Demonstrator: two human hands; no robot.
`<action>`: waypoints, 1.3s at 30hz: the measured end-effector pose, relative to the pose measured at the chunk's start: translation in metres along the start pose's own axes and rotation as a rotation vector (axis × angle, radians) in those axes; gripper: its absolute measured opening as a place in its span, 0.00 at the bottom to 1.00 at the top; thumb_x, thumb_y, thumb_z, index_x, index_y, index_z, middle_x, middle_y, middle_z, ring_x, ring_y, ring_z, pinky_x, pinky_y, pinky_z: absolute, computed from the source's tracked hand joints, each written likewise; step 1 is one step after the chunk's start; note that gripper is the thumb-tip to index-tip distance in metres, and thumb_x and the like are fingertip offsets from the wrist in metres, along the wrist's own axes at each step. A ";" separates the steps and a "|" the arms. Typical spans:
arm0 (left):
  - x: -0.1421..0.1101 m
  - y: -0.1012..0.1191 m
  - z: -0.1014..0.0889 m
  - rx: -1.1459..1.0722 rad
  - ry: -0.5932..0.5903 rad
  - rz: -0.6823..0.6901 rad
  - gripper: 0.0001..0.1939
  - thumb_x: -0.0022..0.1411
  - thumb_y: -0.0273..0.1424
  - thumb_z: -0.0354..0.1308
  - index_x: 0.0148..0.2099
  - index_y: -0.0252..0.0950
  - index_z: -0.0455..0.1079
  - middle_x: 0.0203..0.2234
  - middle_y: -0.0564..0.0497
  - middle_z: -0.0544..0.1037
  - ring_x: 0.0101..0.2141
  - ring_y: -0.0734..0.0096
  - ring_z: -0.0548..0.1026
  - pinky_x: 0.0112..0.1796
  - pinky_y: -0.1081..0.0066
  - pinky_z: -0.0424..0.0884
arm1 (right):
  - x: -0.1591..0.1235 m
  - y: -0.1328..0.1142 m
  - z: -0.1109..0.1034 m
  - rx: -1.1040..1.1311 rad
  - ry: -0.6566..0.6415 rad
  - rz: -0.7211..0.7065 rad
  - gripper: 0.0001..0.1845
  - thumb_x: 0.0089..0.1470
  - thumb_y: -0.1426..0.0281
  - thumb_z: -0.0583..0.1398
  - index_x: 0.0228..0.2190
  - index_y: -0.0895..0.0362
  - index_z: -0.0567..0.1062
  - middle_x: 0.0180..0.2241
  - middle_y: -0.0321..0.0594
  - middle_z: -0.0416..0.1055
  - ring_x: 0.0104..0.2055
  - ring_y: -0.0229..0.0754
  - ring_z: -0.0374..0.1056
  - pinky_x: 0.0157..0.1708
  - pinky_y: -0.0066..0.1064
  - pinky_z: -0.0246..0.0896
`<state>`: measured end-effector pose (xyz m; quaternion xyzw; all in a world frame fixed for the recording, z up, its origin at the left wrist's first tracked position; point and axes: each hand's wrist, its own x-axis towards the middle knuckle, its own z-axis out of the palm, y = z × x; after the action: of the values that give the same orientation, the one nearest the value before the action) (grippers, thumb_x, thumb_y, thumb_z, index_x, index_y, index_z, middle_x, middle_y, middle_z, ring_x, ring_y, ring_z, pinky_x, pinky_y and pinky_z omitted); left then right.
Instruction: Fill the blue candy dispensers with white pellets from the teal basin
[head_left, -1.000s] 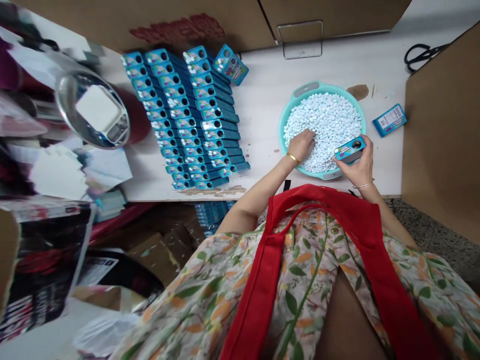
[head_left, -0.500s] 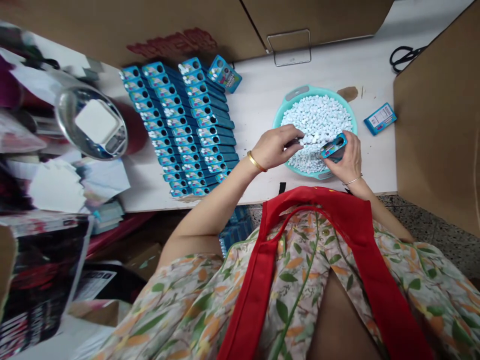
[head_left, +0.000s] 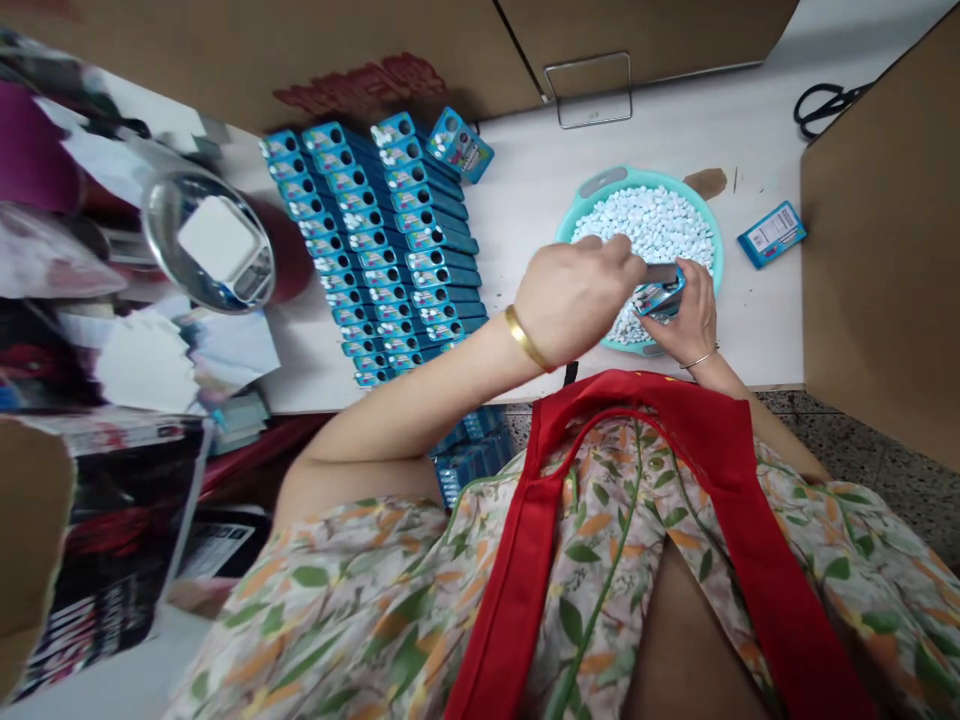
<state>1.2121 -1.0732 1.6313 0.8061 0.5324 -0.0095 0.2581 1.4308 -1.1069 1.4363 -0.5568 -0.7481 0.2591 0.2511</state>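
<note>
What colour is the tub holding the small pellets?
The tub is turquoise; the head view shows it.

My apron [head_left: 510, 590] is red over a shirt [head_left: 337, 620] of green leaves and orange shapes on pale cloth; pale blue-white candies [head_left: 660, 222], turquoise basin [head_left: 718, 250], blue boxes [head_left: 442, 258], white tabletop [head_left: 525, 200].

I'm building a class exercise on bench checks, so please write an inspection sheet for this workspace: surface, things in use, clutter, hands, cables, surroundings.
Surface: white tabletop, brown stain near the bowl.
Things in use: teal bowl of pale tablets; small blue box, held over it; blue boxes in rows, left.
Clutter: scissors and a loose blue box, right.
Hands: right hand holds the small blue box; left hand grips a grey item, mostly hidden, by it.
Cables: nothing seen; far left blurred.
Surroundings: cardboard, right; metal pot holding a white scale, left.
</note>
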 end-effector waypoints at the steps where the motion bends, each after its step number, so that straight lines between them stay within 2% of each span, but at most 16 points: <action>1: -0.003 -0.016 0.007 -0.007 0.048 -0.037 0.13 0.77 0.29 0.49 0.50 0.35 0.76 0.44 0.42 0.77 0.51 0.50 0.79 0.49 0.55 0.73 | 0.000 0.001 -0.003 0.007 0.001 0.009 0.52 0.56 0.41 0.65 0.70 0.55 0.58 0.68 0.59 0.65 0.73 0.66 0.61 0.76 0.71 0.55; 3: -0.007 -0.057 0.033 -0.014 0.135 -0.140 0.11 0.75 0.32 0.53 0.52 0.38 0.75 0.45 0.43 0.78 0.50 0.50 0.78 0.49 0.55 0.73 | -0.002 0.004 -0.011 0.018 0.007 0.040 0.54 0.55 0.38 0.65 0.70 0.54 0.58 0.68 0.58 0.64 0.73 0.67 0.61 0.75 0.72 0.57; 4: -0.007 -0.077 0.051 -0.006 0.140 -0.194 0.10 0.74 0.32 0.54 0.51 0.40 0.75 0.44 0.42 0.78 0.50 0.49 0.78 0.49 0.55 0.73 | -0.003 0.006 -0.015 0.022 0.013 0.058 0.55 0.55 0.37 0.65 0.70 0.54 0.58 0.68 0.58 0.64 0.73 0.67 0.61 0.74 0.72 0.57; 6: -0.002 -0.107 0.091 0.007 0.064 -0.264 0.09 0.71 0.31 0.56 0.49 0.41 0.76 0.45 0.41 0.79 0.49 0.47 0.78 0.47 0.55 0.74 | -0.005 0.009 -0.023 0.024 0.025 0.092 0.55 0.54 0.35 0.64 0.70 0.53 0.58 0.67 0.58 0.64 0.73 0.67 0.62 0.73 0.72 0.59; 7: 0.004 -0.115 0.111 0.006 0.009 -0.279 0.09 0.70 0.30 0.56 0.49 0.40 0.76 0.46 0.39 0.80 0.50 0.46 0.78 0.47 0.54 0.74 | -0.006 0.011 -0.026 0.024 0.030 0.103 0.56 0.54 0.35 0.64 0.70 0.53 0.58 0.67 0.59 0.63 0.72 0.68 0.62 0.73 0.72 0.59; 9: 0.022 -0.113 0.146 -0.019 -0.080 -0.286 0.12 0.71 0.29 0.55 0.52 0.38 0.77 0.52 0.36 0.81 0.53 0.43 0.79 0.49 0.53 0.75 | -0.009 0.015 -0.030 0.026 0.036 0.112 0.56 0.54 0.36 0.65 0.70 0.54 0.57 0.67 0.60 0.63 0.72 0.68 0.62 0.73 0.72 0.59; 11: 0.043 -0.098 0.171 -0.067 -0.104 -0.277 0.16 0.72 0.28 0.52 0.57 0.35 0.76 0.58 0.34 0.79 0.57 0.43 0.78 0.54 0.52 0.74 | -0.011 0.019 -0.030 0.030 0.043 0.111 0.56 0.54 0.38 0.67 0.70 0.55 0.56 0.67 0.60 0.63 0.72 0.68 0.63 0.73 0.71 0.59; 14: 0.065 -0.079 0.189 -0.168 -0.072 -0.262 0.21 0.72 0.26 0.51 0.63 0.33 0.74 0.62 0.34 0.78 0.61 0.45 0.76 0.59 0.53 0.73 | -0.015 0.022 -0.028 0.033 0.047 0.123 0.56 0.53 0.40 0.67 0.70 0.56 0.55 0.66 0.60 0.63 0.71 0.67 0.63 0.72 0.71 0.60; 16: 0.066 -0.081 0.191 -0.247 -0.039 -0.258 0.21 0.71 0.26 0.52 0.63 0.33 0.74 0.61 0.36 0.79 0.60 0.48 0.77 0.60 0.55 0.72 | -0.017 0.024 -0.027 0.037 0.057 0.129 0.56 0.53 0.41 0.68 0.70 0.56 0.55 0.66 0.61 0.63 0.71 0.67 0.63 0.72 0.71 0.61; 20: 0.044 -0.105 0.177 -0.384 0.025 -0.171 0.18 0.72 0.34 0.56 0.60 0.36 0.75 0.55 0.39 0.82 0.54 0.55 0.79 0.58 0.59 0.74 | -0.019 0.024 -0.026 0.040 0.052 0.139 0.56 0.52 0.43 0.69 0.70 0.57 0.55 0.66 0.61 0.63 0.71 0.68 0.63 0.72 0.71 0.60; 22: 0.029 -0.112 0.161 -0.409 0.053 -0.088 0.17 0.72 0.37 0.57 0.58 0.36 0.75 0.51 0.40 0.83 0.50 0.56 0.79 0.55 0.60 0.75 | -0.017 0.023 -0.026 0.019 0.022 0.152 0.55 0.52 0.44 0.69 0.70 0.55 0.56 0.67 0.61 0.63 0.71 0.68 0.63 0.73 0.71 0.59; 25: 0.014 -0.107 0.126 -0.385 0.090 0.033 0.18 0.73 0.40 0.57 0.57 0.36 0.76 0.48 0.41 0.83 0.46 0.58 0.79 0.51 0.61 0.76 | -0.013 0.018 -0.024 -0.007 0.000 0.128 0.53 0.55 0.44 0.67 0.70 0.56 0.57 0.67 0.61 0.64 0.73 0.67 0.62 0.74 0.71 0.58; 29: 0.009 -0.081 0.074 -0.224 0.049 0.130 0.17 0.74 0.39 0.56 0.58 0.37 0.77 0.47 0.42 0.83 0.46 0.58 0.80 0.49 0.62 0.75 | -0.009 0.012 -0.016 -0.027 0.006 0.051 0.51 0.58 0.40 0.64 0.70 0.57 0.59 0.67 0.60 0.65 0.73 0.67 0.61 0.76 0.72 0.55; 32: 0.013 -0.053 0.042 -0.027 -0.018 0.127 0.15 0.74 0.36 0.56 0.56 0.38 0.78 0.47 0.43 0.83 0.47 0.57 0.81 0.47 0.62 0.76 | -0.007 0.009 -0.009 -0.034 0.008 0.016 0.52 0.58 0.40 0.63 0.70 0.56 0.59 0.68 0.59 0.65 0.74 0.67 0.61 0.77 0.72 0.51; 36: 0.016 -0.005 0.011 0.182 -0.060 0.092 0.14 0.75 0.28 0.53 0.52 0.35 0.80 0.44 0.41 0.82 0.45 0.56 0.82 0.44 0.62 0.76 | -0.007 0.006 -0.001 -0.006 -0.002 -0.009 0.52 0.58 0.41 0.64 0.72 0.54 0.58 0.68 0.57 0.65 0.74 0.66 0.61 0.78 0.72 0.51; 39: 0.013 0.028 -0.006 0.275 -0.102 0.082 0.19 0.75 0.21 0.47 0.50 0.32 0.81 0.43 0.38 0.82 0.47 0.55 0.82 0.42 0.63 0.75 | -0.007 0.004 0.004 0.027 0.010 -0.036 0.52 0.58 0.43 0.64 0.72 0.55 0.56 0.68 0.58 0.65 0.73 0.66 0.61 0.77 0.72 0.52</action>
<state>1.2407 -1.0675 1.6443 0.8534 0.4789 -0.1129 0.1721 1.4332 -1.1128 1.4300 -0.5412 -0.7532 0.2620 0.2667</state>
